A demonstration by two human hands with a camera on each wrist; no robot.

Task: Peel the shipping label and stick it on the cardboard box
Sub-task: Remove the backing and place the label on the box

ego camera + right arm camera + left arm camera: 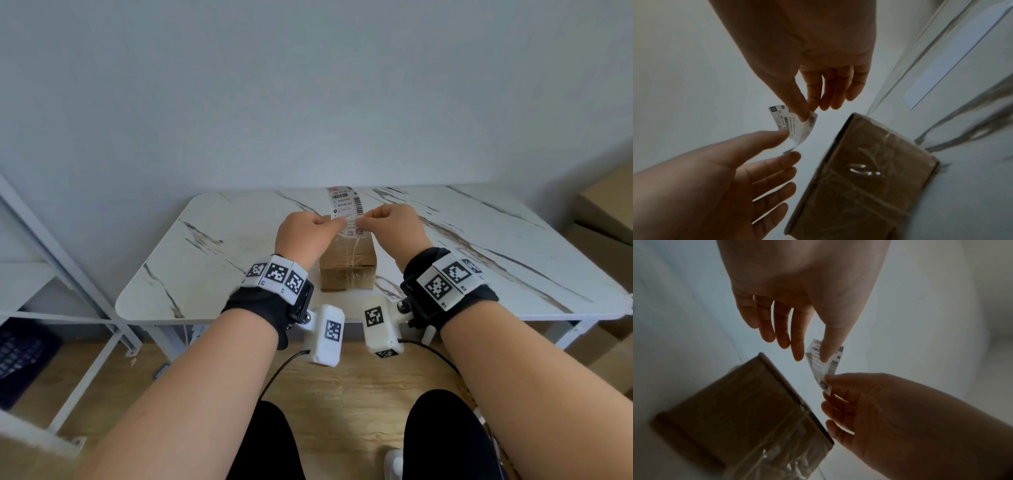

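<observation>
A white printed shipping label hangs in the air above a brown cardboard box sealed with clear tape, which stands on the marble-patterned table. My left hand pinches the label's lower left edge and my right hand pinches its lower right edge. In the left wrist view the left hand pinches the label between thumb and forefinger, above the box. In the right wrist view the right hand grips the label, which curls, beside the box.
A white metal shelf frame stands left of the table, with a dark blue crate under it. Larger cardboard boxes are stacked at the right. A plain wall runs right behind the table's far edge.
</observation>
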